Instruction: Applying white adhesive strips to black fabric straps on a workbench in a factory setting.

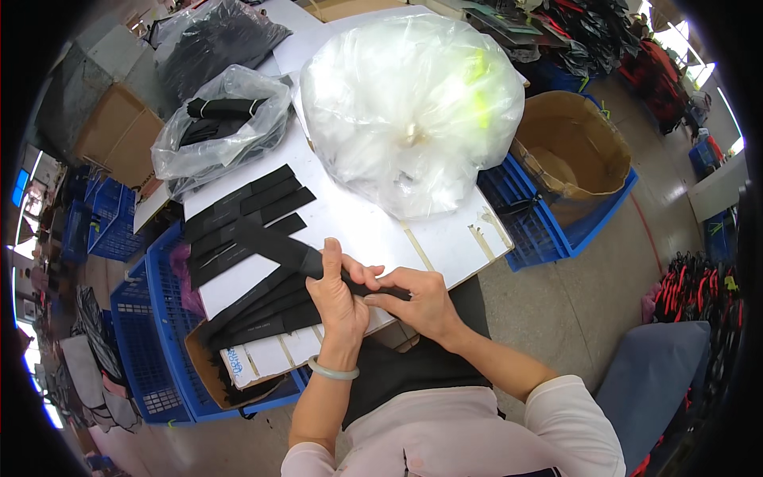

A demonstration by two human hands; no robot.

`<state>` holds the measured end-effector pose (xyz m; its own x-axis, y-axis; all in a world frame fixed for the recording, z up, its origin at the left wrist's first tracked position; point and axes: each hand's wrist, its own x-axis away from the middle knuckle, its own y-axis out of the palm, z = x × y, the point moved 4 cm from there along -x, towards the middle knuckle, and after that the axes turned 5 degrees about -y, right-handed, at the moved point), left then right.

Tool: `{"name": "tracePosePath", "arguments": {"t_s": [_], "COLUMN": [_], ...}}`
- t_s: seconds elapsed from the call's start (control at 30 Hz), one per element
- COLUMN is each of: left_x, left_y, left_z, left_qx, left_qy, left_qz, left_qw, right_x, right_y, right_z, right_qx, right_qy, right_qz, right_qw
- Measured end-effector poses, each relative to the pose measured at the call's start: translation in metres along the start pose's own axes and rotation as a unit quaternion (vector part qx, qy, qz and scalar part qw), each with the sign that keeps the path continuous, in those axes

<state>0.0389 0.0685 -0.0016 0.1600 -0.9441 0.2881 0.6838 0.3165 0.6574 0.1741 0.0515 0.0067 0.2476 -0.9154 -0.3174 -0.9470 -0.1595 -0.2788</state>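
Note:
A black fabric strip (274, 243) runs slantwise over the near part of the white table. My left hand (340, 296), with a pale bangle on its wrist, has its fingers closed round the strip and its thumb pointing up. Just right of it, my right hand (424, 304) pinches the strip's near end between thumb and fingers. Flat black strips (258, 199) lie in overlapping rows beyond my left hand. More black strips (266, 320) are fanned out at the table's near left corner. My fingers partly hide the held strip.
A big clear plastic bag (405, 111) fills the table's far side. Left of it stands an open plastic bag (226, 131) of black pieces. Blue crates (163, 334) flank the table on the left. Rightward, a cardboard box (572, 147) sits in a blue crate (592, 230).

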Motion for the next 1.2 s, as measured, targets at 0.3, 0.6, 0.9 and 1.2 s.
{"name": "tracePosePath", "arguments": {"t_s": [0.3,0.6,0.9,1.2], "left_x": [0.0,0.009,0.028,0.039], "left_y": [-0.003,-0.013,0.028,0.009], "left_z": [0.002,0.004,0.009,0.013], "left_qx": [-0.035,-0.01,-0.066,-0.005], "left_qy": [0.005,-0.019,-0.009,0.052], "left_qz": [0.064,0.028,-0.088,-0.071], "left_qw": [0.997,0.999,0.994,0.996], "right_x": [-0.131,-0.091,-0.044,-0.033], "right_y": [-0.053,-0.068,-0.034,-0.017], "right_z": [0.089,-0.009,-0.049,-0.05], "right_qx": [0.473,0.19,0.043,-0.016], "right_qy": [-0.091,-0.073,-0.104,-0.144], "right_qz": [0.172,0.221,-0.078,-0.04], "right_qw": [0.859,0.954,0.991,0.989]}}
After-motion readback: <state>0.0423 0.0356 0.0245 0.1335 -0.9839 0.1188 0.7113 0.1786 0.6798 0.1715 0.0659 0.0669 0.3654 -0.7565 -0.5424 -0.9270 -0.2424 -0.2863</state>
